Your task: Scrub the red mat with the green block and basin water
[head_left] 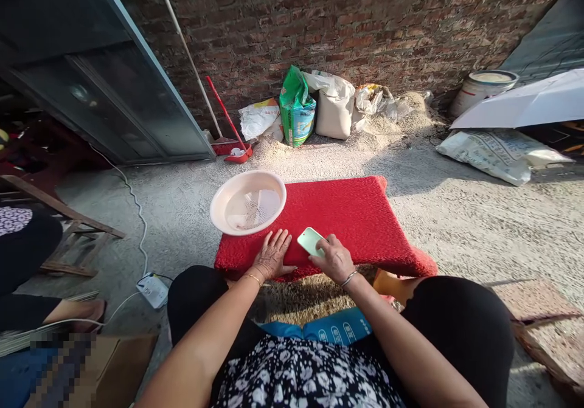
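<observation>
In front of me a red fleecy cloth (342, 219) lies over a low flat support, its edges hanging down. My left hand (272, 255) rests palm down on the cloth's near edge, fingers spread, holding nothing. My right hand (335, 259) grips a pale green flat block with rounded corners (311, 241), which has a small hole near one end. The block is against the cloth, and its underside is hidden. Just beyond my left hand, a pale pink basin (219, 204) with clear water in it stands on the cloth's far left corner.
Several sacks (335, 107) and a sand pile (401, 122) line the brick wall. A red dustpan (238, 152) stands left of them. A white cable runs to a power strip (152, 289) by my left knee. Another person's leg (27, 256) shows at far left; bricks (538, 301) lie right.
</observation>
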{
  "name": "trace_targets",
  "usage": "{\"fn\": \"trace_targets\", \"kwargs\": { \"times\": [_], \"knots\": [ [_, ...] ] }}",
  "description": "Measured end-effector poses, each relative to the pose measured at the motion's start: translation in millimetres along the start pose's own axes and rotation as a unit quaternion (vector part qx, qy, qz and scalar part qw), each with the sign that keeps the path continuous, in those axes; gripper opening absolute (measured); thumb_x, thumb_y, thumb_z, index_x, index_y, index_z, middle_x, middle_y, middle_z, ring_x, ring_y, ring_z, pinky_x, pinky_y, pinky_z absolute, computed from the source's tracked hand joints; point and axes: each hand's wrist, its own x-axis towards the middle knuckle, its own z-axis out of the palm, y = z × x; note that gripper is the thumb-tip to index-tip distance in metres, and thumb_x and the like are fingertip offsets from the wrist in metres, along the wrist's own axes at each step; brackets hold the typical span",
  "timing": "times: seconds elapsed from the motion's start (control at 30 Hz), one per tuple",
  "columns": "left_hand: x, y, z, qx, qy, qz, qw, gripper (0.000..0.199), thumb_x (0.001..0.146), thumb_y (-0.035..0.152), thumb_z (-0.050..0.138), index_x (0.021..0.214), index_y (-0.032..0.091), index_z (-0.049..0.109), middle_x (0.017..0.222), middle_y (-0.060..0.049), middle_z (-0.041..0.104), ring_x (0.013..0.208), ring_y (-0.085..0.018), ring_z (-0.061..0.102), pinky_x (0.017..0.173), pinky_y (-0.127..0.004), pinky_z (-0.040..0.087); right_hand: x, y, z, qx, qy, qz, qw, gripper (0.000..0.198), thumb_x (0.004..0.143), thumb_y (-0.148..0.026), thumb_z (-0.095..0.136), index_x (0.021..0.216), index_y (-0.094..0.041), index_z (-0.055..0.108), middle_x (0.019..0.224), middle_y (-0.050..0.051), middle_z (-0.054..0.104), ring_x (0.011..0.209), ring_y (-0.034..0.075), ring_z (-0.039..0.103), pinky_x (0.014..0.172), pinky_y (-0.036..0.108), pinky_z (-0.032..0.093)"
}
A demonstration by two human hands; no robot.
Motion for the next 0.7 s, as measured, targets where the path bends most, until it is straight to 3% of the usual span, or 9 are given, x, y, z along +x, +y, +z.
{"fn": "trace_targets", "kwargs": {
  "times": [0.1, 0.2, 0.33, 0.43, 0.5, 0.57, 0.7],
  "knots": [
    [0, -1, 1, -0.003, -0.008, -0.001, 1.0, 0.094, 0.07, 0.068, 0.057, 0.144, 0.015, 0.03, 0.151, -0.015, 0.028, 0.141, -0.03, 0.02, 0.116, -0.049, 0.009, 1, 20, -9, -0.031, -0.002, 0.056, 0.998, 0.028, 0.081, -0.048, 0.059, 0.096, -0.025, 0.063, 0.097, 0.004, 0.05, 0.084, 0.016, 0.052, 0.068, 0.024, 0.037],
    [0, -1, 1, -0.006, -0.007, 0.001, 1.0, 0.093, 0.071, 0.066, 0.057, 0.144, 0.015, 0.031, 0.151, -0.014, 0.028, 0.141, -0.03, 0.02, 0.116, -0.049, 0.008, -3, 66, -32, -0.046, 0.009, 0.16, 0.986, 0.032, 0.08, -0.053, 0.056, 0.097, -0.026, 0.063, 0.097, 0.004, 0.049, 0.083, 0.018, 0.054, 0.066, 0.026, 0.038],
    [0, 0, 0, -0.014, 0.002, -0.001, 1.0, 0.094, 0.07, 0.065, 0.058, 0.144, 0.015, 0.03, 0.151, -0.014, 0.028, 0.141, -0.031, 0.02, 0.116, -0.049, 0.008, -20, 136, -74, -0.059, 0.015, 0.331, 0.942, 0.042, 0.074, -0.058, 0.059, 0.099, -0.025, 0.064, 0.098, 0.007, 0.048, 0.08, 0.021, 0.056, 0.069, 0.032, 0.041],
    [0, 0, -1, -0.014, -0.002, -0.004, 1.0, 0.093, 0.071, 0.065, 0.058, 0.144, 0.016, 0.03, 0.152, -0.014, 0.028, 0.141, -0.031, 0.02, 0.116, -0.05, 0.008, -28, 165, -96, -0.075, 0.045, 0.415, 0.905, 0.048, 0.071, -0.061, 0.059, 0.1, -0.023, 0.065, 0.098, 0.01, 0.049, 0.081, 0.024, 0.056, 0.073, 0.038, 0.042],
    [0, 0, -1, -0.014, -0.004, -0.003, 1.0, 0.093, 0.071, 0.065, 0.058, 0.145, 0.016, 0.03, 0.152, -0.013, 0.028, 0.141, -0.031, 0.02, 0.116, -0.049, 0.008, -24, 163, -96, -0.067, 0.092, 0.404, 0.907, 0.048, 0.072, -0.06, 0.059, 0.101, -0.022, 0.065, 0.097, 0.01, 0.05, 0.083, 0.024, 0.055, 0.075, 0.038, 0.043],
    [0, 0, 0, -0.013, -0.002, -0.002, 1.0, 0.093, 0.07, 0.065, 0.059, 0.145, 0.016, 0.03, 0.151, -0.013, 0.028, 0.141, -0.031, 0.02, 0.116, -0.049, 0.008, -12, 144, -84, -0.037, 0.129, 0.342, 0.93, 0.044, 0.072, -0.056, 0.061, 0.099, -0.022, 0.065, 0.096, 0.008, 0.049, 0.082, 0.021, 0.054, 0.077, 0.035, 0.043],
    [0, -1, 2, -0.01, -0.006, -0.002, 1.0, 0.093, 0.071, 0.068, 0.056, 0.144, 0.016, 0.031, 0.151, -0.014, 0.028, 0.141, -0.031, 0.02, 0.116, -0.049, 0.008, 26, 74, -40, 0.024, 0.1, 0.161, 0.982, 0.034, 0.075, -0.048, 0.064, 0.096, -0.022, 0.065, 0.098, 0.006, 0.049, 0.081, 0.016, 0.052, 0.075, 0.028, 0.042]
  ]
}}
